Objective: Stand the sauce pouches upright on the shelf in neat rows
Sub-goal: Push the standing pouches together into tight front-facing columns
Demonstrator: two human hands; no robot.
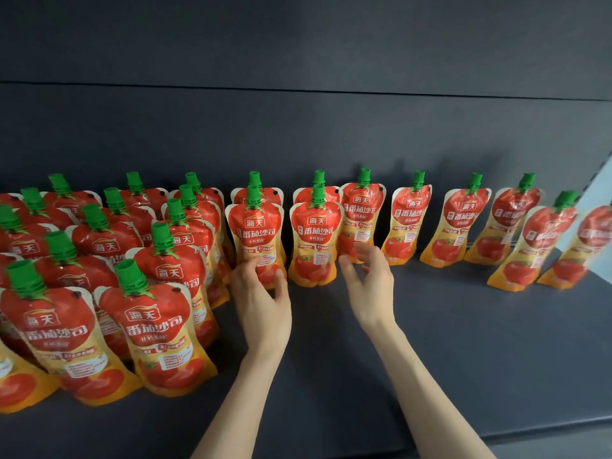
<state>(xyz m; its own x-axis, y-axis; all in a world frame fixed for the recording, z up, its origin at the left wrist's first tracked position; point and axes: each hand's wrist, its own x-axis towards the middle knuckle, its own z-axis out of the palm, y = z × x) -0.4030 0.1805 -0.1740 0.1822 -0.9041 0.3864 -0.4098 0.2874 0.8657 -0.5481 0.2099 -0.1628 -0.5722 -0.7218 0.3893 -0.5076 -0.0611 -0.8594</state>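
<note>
The left hand (265, 293) has fingers and thumb curled round the bottom of one upright tomato sauce pouch (255, 226), the front one of a pair mid-shelf. Meanwhile the right hand (367, 283) is loosely spread and kinda blurry, just in front of the neighbouring pouches (314, 246); can't tell if it's touching. Packed rows (132, 276) stand on the left, and a looser back row (463, 223) runs right along the dark shelf (463, 342).

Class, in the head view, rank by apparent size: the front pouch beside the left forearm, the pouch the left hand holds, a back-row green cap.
1. Front pouch: largest, though nearness inflates it.
2. Held pouch, in the left hand: smaller, probably just distance.
3. Green cap: smallest.
</note>
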